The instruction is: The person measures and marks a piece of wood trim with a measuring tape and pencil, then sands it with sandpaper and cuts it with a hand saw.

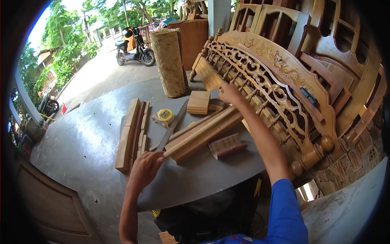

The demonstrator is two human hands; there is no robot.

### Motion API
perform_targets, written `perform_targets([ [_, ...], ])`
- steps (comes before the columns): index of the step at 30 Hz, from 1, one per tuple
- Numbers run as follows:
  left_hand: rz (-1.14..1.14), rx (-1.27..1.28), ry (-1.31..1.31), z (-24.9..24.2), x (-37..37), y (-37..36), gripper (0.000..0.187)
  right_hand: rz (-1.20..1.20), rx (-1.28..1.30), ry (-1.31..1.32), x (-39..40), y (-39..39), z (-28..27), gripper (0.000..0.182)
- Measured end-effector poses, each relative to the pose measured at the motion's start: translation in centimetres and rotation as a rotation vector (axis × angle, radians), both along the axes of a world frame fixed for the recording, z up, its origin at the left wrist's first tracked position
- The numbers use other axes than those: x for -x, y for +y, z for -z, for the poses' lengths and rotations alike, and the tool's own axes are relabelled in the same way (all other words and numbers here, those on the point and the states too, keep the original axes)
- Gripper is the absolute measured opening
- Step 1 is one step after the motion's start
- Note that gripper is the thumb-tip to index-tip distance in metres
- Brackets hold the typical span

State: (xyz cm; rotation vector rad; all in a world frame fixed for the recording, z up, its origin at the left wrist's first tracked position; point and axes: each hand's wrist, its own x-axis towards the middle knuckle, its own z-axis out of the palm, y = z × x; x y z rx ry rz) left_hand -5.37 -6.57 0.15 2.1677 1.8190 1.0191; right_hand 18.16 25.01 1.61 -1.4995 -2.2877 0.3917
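the long wooden moulding [203, 132] lies slantwise on the grey round surface [211, 175], held at both ends. the left hand [143, 170] is curled round its near end, fingers closed on the wood; the right hand [229, 93] grips the far end, closed as well, beside the carved headboard [264, 85]. it looks like stiff, solid timber, fairly heavy for its length, with sharp profiled edges that could dent if knocked, so holding it at the 2 ends as here should keep it from swinging. under and beside it lie more strips, which may shift when it moves. to the left are stacked wood strips [132, 134], a yellow tape roll [164, 116] and a flat metal ruler [172, 126]; a small wood block [199, 102] sits behind, a sanding block [227, 145] just right of the moulding. the headboard crowds the right side closely.
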Motion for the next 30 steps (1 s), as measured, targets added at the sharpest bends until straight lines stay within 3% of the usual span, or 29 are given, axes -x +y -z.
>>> perform_targets([
  [1, 0.013, -0.01, 0.023, 0.1, 0.1, 0.0, 0.018, 0.02, 0.123, -0.091, 0.7, 2.3, 1.1, 0.035],
  [3, 0.02, -0.021, 0.066, -0.1, 0.0, 0.0, 0.016, 0.024, -0.014, -0.252, 2.0, 6.1, 5.4, 0.037],
  [6, 0.027, -0.031, 0.1, -0.2, -0.1, 0.1, 0.014, 0.132, 0.107, -0.233, 3.1, 4.3, 4.3, 0.042],
  [8, 0.024, -0.019, 0.106, -0.4, 0.0, 0.1, 0.014, 0.12, 0.256, -0.224, 2.9, 4.9, 3.9, 0.058],
  [11, 0.033, -0.004, 0.082, -0.2, -0.2, 0.1, 0.014, 0.179, 0.51, 0.001, 2.0, 8.5, 5.6, 0.077],
  [12, 0.033, -0.007, 0.072, -0.1, -0.2, 0.1, 0.014, 0.22, 0.216, 0.177, 1.9, 5.5, 4.6, 0.091],
  [15, 0.028, 0.002, 0.029, -0.3, -0.1, 0.0, 0.013, 0.352, 0.006, 0.324, 1.3, 3.3, 2.7, 0.095],
  [16, 0.026, 0.004, 0.025, -0.3, -0.1, -0.1, 0.014, 0.235, -0.086, 0.448, 0.4, 3.2, 2.0, 0.072],
  [19, 0.015, 0.011, 0.011, -0.2, 0.0, -0.1, 0.015, -0.099, 0.095, 0.689, -2.9, 1.5, -1.7, 0.044],
  [21, 0.008, 0.009, -0.001, 0.0, 0.0, -0.1, 0.016, -0.12, -0.043, 0.743, -4.8, -0.6, -3.3, 0.025],
  [22, 0.007, 0.005, -0.001, -0.1, -0.1, -0.1, 0.016, -0.086, -0.113, 0.498, -6.1, -1.4, -4.0, 0.03],
  [25, 0.012, -0.001, -0.032, 0.2, 0.1, 0.0, 0.017, -0.083, -0.27, 0.252, -8.3, -3.1, -3.4, 0.029],
  [30, 0.025, -0.001, -0.092, 0.3, 0.4, -0.1, 0.018, 0.057, -0.121, 0.048, -8.9, -3.3, -4.0, 0.025],
])
